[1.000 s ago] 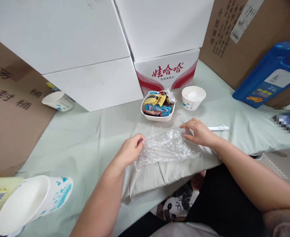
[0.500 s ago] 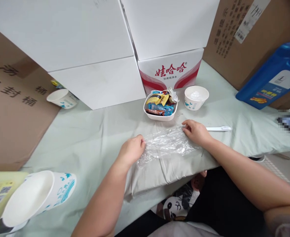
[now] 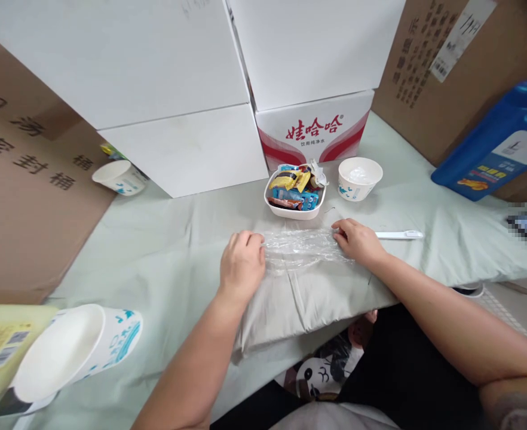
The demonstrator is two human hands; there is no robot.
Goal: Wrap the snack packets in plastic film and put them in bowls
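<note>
A crinkled sheet of clear plastic film (image 3: 297,249) lies stretched across the cloth between my hands. My left hand (image 3: 244,263) has its fingers closed on the film's left end. At the right end, my right hand (image 3: 355,240) grips the film between curled fingers and thumb. From behind the right hand sticks out a slim white plastic handle (image 3: 400,235); its other end is hidden. Just beyond the film stands a white bowl (image 3: 294,213) full of small colourful wrapped packets (image 3: 294,186). To its right is a paper cup (image 3: 357,190) with clear crumpled plastic inside.
White boxes (image 3: 178,155) line the back, with brown cartons (image 3: 25,179) on the left and right. A blue bottle (image 3: 487,149) leans at the right. Another paper cup (image 3: 120,179) lies tilted at the left, and a larger one (image 3: 115,334) lies near a yellow container (image 3: 3,358).
My left hand has moved up and slightly away, and the film's near left corner has been drawn in, leaving a narrower, flatter strip. The right hand has barely moved.
</note>
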